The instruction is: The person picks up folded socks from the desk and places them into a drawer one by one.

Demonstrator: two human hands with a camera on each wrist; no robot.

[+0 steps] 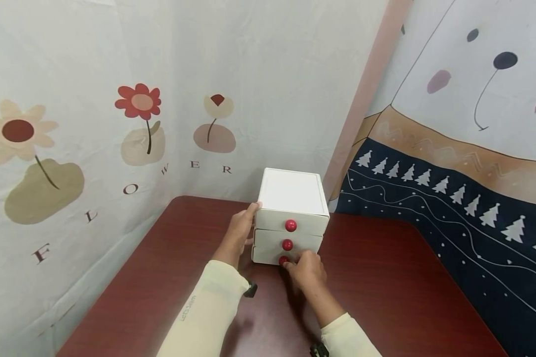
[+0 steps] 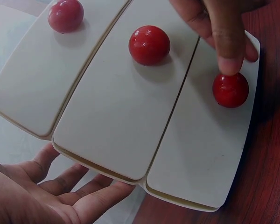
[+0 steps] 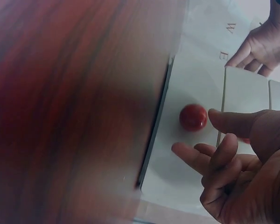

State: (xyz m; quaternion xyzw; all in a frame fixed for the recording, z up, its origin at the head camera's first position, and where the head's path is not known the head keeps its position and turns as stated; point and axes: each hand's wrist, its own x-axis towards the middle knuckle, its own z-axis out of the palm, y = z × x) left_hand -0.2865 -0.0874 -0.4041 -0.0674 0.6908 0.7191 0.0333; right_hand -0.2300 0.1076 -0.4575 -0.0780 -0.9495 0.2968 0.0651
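Note:
A small white three-drawer box (image 1: 293, 191) stands on the table, each drawer front bearing a round red knob. My left hand (image 1: 240, 229) rests against the box's left side, fingers spread and fairly straight, as the left wrist view shows. At the lowest drawer (image 2: 196, 140), my right hand (image 1: 307, 270) has its thumb at the bottom red knob (image 3: 193, 117). Its index finger (image 3: 191, 156) lies apart from that knob, and the other fingers are bent. Above it are the middle red knob (image 2: 149, 45) and the top red knob (image 1: 291, 225). All drawers appear closed.
The dark red wooden table (image 1: 384, 277) extends on both sides of the box. Behind it hangs a pale cloth (image 1: 268, 74) printed with flowers and letters. A navy cloth (image 1: 406, 203) with white trees borders the right side.

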